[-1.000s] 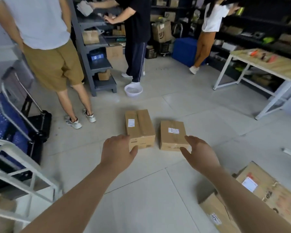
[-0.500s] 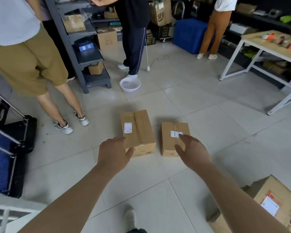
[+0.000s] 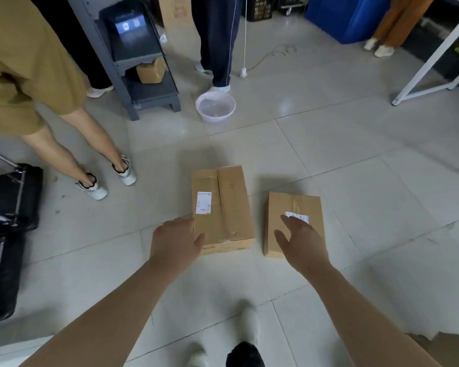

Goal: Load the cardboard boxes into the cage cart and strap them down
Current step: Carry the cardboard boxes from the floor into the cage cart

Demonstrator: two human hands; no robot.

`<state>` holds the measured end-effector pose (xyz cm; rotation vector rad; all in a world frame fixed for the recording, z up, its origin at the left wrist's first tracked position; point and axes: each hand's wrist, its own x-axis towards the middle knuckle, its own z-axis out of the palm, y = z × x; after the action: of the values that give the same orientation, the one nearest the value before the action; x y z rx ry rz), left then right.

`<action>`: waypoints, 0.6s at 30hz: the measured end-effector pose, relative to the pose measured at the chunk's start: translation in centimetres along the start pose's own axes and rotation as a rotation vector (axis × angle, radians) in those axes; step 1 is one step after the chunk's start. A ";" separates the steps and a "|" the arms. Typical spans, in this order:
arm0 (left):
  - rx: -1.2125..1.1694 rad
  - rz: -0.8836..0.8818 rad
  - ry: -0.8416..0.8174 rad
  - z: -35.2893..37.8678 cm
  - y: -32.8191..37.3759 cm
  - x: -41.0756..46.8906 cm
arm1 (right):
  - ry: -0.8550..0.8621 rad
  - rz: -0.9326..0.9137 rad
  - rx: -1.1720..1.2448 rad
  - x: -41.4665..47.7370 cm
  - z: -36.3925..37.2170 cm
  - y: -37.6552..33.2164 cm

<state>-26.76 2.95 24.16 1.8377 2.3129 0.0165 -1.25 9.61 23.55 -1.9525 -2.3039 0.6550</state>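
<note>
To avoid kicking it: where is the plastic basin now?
Head view, upper centre: the basin stands on the floor beyond the larger cardboard box, just right of the grey shelf.

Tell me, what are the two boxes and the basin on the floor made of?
The larger box and the smaller box look like matte brown cardboard: taped seams, paper labels. The basin seems pale, slightly glossy plastic, judging by its thin translucent wall.

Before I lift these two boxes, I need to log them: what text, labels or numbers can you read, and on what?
Nothing can be read.
Larger box: tall white label, print too blurred.
Larger box, front side: dark print, too small.
Smaller box: wide white label, blurred, partly behind the right hand.
</note>
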 end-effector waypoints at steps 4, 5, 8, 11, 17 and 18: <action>0.005 -0.073 -0.071 5.9 -0.2 6.3 | -0.045 -0.004 -0.015 8.1 4.3 2.1; 0.004 -0.084 -0.081 7.7 -0.3 7.6 | -0.056 -0.021 -0.026 9.9 5.8 2.6; 0.010 -0.099 -0.114 13.5 -0.9 11.4 | -0.090 -0.067 -0.035 14.9 11.3 4.5; 0.026 -0.099 -0.151 19.8 -2.1 14.7 | -0.136 -0.070 -0.049 19.2 17.7 6.4; 0.084 -0.123 -0.234 32.5 -4.6 19.0 | -0.183 -0.055 -0.153 25.8 30.6 9.9; 0.101 -0.128 -0.247 34.4 -4.9 19.5 | -0.191 -0.049 -0.157 26.5 32.5 10.5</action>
<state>-30.47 16.95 -12.97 1.6258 2.2863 -0.3321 -6.76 26.84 -15.70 -1.9687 -2.5806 0.7045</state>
